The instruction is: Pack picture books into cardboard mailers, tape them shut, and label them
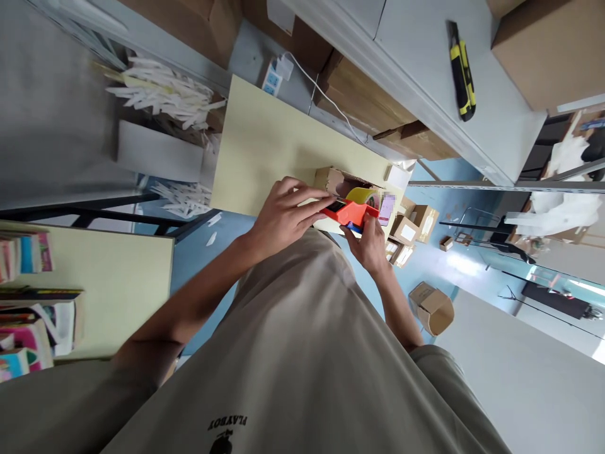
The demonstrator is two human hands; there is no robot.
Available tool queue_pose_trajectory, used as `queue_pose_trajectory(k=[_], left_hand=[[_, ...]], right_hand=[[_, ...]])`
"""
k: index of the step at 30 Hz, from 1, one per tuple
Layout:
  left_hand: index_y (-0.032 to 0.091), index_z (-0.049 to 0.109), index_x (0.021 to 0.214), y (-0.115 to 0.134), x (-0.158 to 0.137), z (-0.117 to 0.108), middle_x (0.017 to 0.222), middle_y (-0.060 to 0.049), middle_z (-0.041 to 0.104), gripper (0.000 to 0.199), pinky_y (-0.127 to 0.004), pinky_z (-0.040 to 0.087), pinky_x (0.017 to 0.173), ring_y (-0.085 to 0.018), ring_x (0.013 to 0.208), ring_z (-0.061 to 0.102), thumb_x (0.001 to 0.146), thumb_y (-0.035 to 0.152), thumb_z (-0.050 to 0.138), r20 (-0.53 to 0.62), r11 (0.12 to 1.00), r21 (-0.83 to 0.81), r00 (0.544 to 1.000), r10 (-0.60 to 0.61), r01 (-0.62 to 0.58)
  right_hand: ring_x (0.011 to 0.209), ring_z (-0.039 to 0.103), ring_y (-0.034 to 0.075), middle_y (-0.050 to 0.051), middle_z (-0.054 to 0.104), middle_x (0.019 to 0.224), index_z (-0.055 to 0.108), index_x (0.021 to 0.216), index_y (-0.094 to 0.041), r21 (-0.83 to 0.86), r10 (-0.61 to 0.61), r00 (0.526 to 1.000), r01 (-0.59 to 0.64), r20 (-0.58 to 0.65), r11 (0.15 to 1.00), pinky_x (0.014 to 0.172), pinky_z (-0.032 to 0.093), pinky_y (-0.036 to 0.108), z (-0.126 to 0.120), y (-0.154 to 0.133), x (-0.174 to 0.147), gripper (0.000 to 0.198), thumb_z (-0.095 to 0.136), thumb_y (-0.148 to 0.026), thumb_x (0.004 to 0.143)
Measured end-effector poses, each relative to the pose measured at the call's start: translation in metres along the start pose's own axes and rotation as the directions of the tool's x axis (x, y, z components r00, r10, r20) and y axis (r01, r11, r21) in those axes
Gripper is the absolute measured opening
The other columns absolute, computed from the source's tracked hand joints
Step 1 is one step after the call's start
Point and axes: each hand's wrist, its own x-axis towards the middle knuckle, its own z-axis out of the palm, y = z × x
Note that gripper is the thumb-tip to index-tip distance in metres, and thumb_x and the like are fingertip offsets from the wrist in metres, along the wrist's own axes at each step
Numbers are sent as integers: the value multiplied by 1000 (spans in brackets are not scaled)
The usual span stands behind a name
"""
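A red tape dispenser [352, 213] with a blue part underneath is held between my hands, just in front of my shirt. My right hand [369, 244] wraps round its right end. At its left end, my left hand [292, 214] pinches the dark tip between fingers and thumb. A yellow roll of tape [363, 196] sits at the dispenser's far side; whether it is mounted in it I cannot tell. Just behind is a small open cardboard box [326, 178], partly hidden by my left fingers and the dispenser.
Beneath lies a pale yellow tabletop [265, 139], with a phone [387, 208] at its right end. A yellow-black utility knife [462, 72] rests on the grey shelf [411, 44]. A power strip [271, 79], cartons [406, 228] and books [35, 315] stand around.
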Motion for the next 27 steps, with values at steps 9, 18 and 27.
queue_pose_trajectory(k=[9,18,27], left_hand=[[27,93,110,-38,15,0,106,-8,89,56,-39,65,89,-27,94,78,92,80,90,340,796,-422,890,-304,433],[20,87,88,-50,-5,73,87,-8,83,66,-34,56,76,-22,81,72,81,86,93,408,459,-592,738,-538,662],[19,83,78,-99,20,72,86,-7,84,37,-29,50,71,-18,79,68,93,49,98,188,444,-600,656,-731,666]], right_hand=[[100,83,40,16,87,120,63,150,-25,-65,117,900,-99,419,993,86,66,50,-47,-11,17,62,77,-65,105],[87,80,31,11,85,99,74,109,-24,-253,259,762,-130,593,959,71,50,36,-90,-34,59,56,75,-80,106],[63,68,24,5,76,73,69,87,-26,-415,408,690,-169,598,894,62,44,36,-170,-24,94,67,69,-91,101]])
